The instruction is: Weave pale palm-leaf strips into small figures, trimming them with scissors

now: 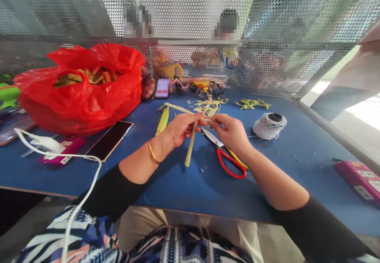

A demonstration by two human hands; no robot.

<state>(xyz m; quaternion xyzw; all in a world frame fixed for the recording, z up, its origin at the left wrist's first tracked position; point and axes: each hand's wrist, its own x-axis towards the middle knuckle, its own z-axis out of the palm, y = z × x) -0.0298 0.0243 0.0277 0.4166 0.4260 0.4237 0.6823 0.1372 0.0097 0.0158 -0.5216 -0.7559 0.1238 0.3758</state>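
My left hand [182, 128], with a gold bangle at the wrist, pinches pale plant strips [191, 148] near the centre. One strip hangs down below the fingers and another sticks out to the upper left. My right hand [227, 130] has its fingertips closed on the other end of the strips, close to the left fingertips. Scissors [228, 162] with a red handle lie on the table beneath my right hand, blades toward the upper left. A bundle of yellow-green leaves [162, 121] rests just beyond my left wrist.
On the blue table [175, 190] are a red plastic bag [118, 89], a phone [111, 140], a white cable [95, 176], white thread [269, 126], leaf scraps [252, 104] and purple boxes. A perforated metal screen [196, 2] stands behind; people are beyond it.
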